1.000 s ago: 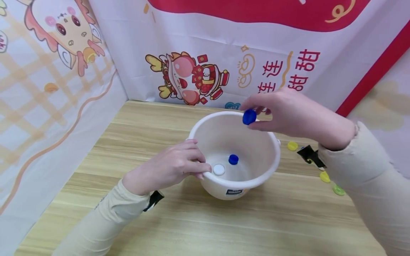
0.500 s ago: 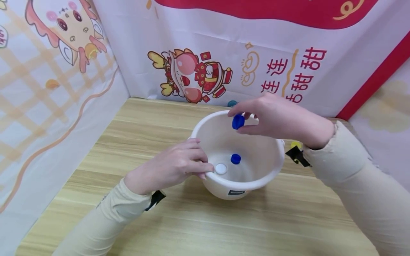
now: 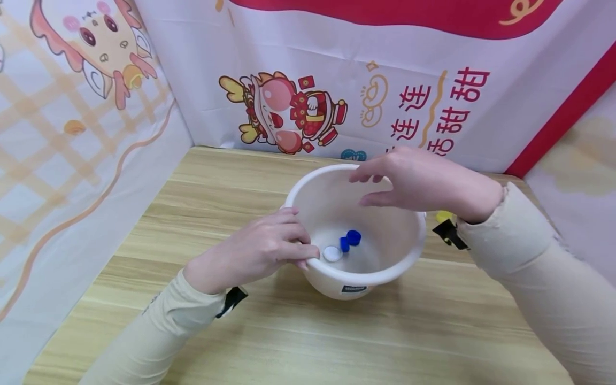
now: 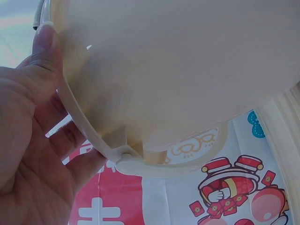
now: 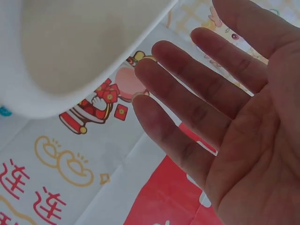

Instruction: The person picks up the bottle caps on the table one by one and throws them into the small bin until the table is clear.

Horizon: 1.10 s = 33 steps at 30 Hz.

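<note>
A cream plastic bucket [image 3: 394, 235] stands on the wooden table. Inside, on its bottom, lie a blue bottle cap [image 3: 354, 237], a second blue cap [image 3: 344, 244] tipped on its side, and a white round cap [image 3: 332, 253]. My left hand [image 3: 255, 248] grips the bucket's near-left rim, thumb on one side and fingers on the other, as the left wrist view also shows. Over the bucket's far-right side hovers my right hand [image 3: 409, 179]. In the right wrist view its fingers [image 5: 187, 108] are spread and straight, with nothing held.
A yellow cap [image 3: 444, 216] lies on the table [image 3: 231, 331] right of the bucket, partly hidden by the right wrist. The bucket's bail handle [image 4: 178, 168] hangs against its outside. Printed cloth [image 3: 298, 48] covers the walls behind and at left.
My right hand moved left over the bucket and let go of a blue cap, which dropped to the bottom beside the other blue one. The left hand kept its hold on the rim.
</note>
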Each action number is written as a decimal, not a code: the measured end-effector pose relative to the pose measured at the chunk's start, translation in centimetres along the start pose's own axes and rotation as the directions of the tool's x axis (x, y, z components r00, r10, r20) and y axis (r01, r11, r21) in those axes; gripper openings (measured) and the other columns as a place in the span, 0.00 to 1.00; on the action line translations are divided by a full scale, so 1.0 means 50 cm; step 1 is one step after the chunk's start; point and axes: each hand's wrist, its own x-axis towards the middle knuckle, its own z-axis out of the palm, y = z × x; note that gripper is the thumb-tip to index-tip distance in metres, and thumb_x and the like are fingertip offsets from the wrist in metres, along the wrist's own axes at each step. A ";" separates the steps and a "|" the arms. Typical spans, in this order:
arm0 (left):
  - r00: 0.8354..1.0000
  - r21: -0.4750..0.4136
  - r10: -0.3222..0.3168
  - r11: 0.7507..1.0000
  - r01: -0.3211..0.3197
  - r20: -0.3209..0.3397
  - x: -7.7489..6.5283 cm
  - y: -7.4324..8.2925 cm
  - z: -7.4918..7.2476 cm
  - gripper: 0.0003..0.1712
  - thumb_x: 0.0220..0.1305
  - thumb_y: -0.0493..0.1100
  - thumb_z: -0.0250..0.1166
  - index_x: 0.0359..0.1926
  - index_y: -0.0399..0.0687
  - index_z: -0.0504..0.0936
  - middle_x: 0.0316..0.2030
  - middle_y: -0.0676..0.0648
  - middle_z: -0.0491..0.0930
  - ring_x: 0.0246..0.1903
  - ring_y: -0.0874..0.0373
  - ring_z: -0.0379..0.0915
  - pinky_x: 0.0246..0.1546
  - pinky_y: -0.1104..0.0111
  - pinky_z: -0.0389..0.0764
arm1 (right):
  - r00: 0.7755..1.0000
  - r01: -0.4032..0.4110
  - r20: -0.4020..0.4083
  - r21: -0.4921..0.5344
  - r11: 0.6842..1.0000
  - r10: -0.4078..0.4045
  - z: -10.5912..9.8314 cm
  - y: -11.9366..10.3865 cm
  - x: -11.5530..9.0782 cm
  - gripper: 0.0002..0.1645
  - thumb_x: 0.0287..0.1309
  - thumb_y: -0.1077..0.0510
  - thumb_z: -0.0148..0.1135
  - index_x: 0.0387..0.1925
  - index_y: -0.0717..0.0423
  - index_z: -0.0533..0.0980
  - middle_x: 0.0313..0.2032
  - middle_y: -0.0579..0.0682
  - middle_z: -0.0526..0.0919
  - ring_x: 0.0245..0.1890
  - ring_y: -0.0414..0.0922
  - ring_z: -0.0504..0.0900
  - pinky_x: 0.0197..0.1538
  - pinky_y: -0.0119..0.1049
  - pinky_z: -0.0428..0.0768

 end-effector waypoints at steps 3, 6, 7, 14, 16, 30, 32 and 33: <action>1.000 -0.001 -0.016 1.000 0.016 0.009 0.000 0.002 -0.002 0.13 0.54 0.47 0.73 0.41 0.52 0.89 0.37 0.50 0.82 0.43 0.54 0.76 0.64 0.49 0.71 | 1.000 -0.012 -0.019 -0.002 1.000 0.012 -0.006 0.009 -0.015 0.19 0.54 0.51 0.75 0.49 0.45 0.84 0.42 0.42 0.86 0.42 0.43 0.84 0.44 0.44 0.85; 1.000 -0.001 -0.025 1.000 0.025 0.016 -0.001 0.002 -0.002 0.13 0.54 0.47 0.73 0.42 0.53 0.89 0.37 0.50 0.82 0.43 0.54 0.76 0.64 0.49 0.70 | 0.998 -0.050 -0.032 -0.003 0.999 0.050 -0.014 0.020 -0.035 0.18 0.55 0.51 0.75 0.49 0.44 0.84 0.42 0.42 0.86 0.43 0.44 0.84 0.44 0.45 0.86; 1.000 -0.001 -0.025 1.000 0.025 0.015 -0.001 0.001 -0.002 0.13 0.54 0.47 0.73 0.42 0.53 0.89 0.37 0.50 0.82 0.43 0.54 0.76 0.64 0.49 0.70 | 0.997 -0.060 -0.040 -0.002 0.998 0.060 -0.016 0.025 -0.042 0.19 0.55 0.52 0.75 0.49 0.44 0.84 0.42 0.42 0.86 0.43 0.44 0.84 0.44 0.45 0.86; 1.000 -0.010 -0.025 1.000 0.025 0.007 -0.002 0.000 0.000 0.13 0.53 0.46 0.74 0.41 0.52 0.89 0.36 0.50 0.82 0.43 0.54 0.76 0.64 0.49 0.70 | 0.986 -0.133 -0.096 0.020 0.991 0.134 -0.019 0.083 -0.115 0.21 0.53 0.55 0.76 0.50 0.47 0.84 0.43 0.46 0.87 0.41 0.46 0.86 0.40 0.44 0.87; 1.000 -0.015 -0.025 1.000 0.025 0.004 -0.001 0.000 0.001 0.13 0.53 0.45 0.75 0.41 0.52 0.89 0.36 0.50 0.82 0.43 0.54 0.76 0.63 0.47 0.71 | 0.979 -0.180 -0.096 0.013 0.984 0.180 -0.016 0.104 -0.140 0.22 0.53 0.53 0.76 0.51 0.47 0.84 0.43 0.46 0.87 0.41 0.47 0.86 0.39 0.45 0.87; 1.000 -0.030 -0.014 0.999 0.014 -0.013 -0.001 0.000 0.003 0.13 0.53 0.45 0.73 0.41 0.51 0.89 0.36 0.50 0.82 0.43 0.54 0.76 0.63 0.46 0.71 | 0.907 -0.420 -0.048 -0.001 0.908 0.419 0.082 0.252 -0.310 0.23 0.55 0.53 0.74 0.50 0.61 0.82 0.40 0.54 0.86 0.36 0.49 0.85 0.31 0.36 0.86; 1.000 -0.031 -0.017 0.999 0.016 -0.011 -0.001 -0.001 0.003 0.13 0.53 0.45 0.73 0.41 0.51 0.89 0.36 0.50 0.83 0.43 0.54 0.76 0.63 0.46 0.71 | 0.904 -0.424 -0.051 0.012 0.905 0.425 0.103 0.271 -0.337 0.22 0.55 0.54 0.74 0.49 0.62 0.82 0.40 0.54 0.86 0.35 0.46 0.85 0.32 0.36 0.86; 1.000 -0.032 -0.020 0.999 0.019 -0.009 -0.001 -0.001 0.003 0.13 0.54 0.45 0.73 0.42 0.51 0.89 0.36 0.50 0.83 0.43 0.54 0.76 0.63 0.46 0.71 | 0.903 -0.425 -0.063 0.015 0.905 0.425 0.114 0.281 -0.352 0.21 0.55 0.55 0.74 0.48 0.62 0.82 0.39 0.53 0.86 0.34 0.45 0.84 0.32 0.36 0.86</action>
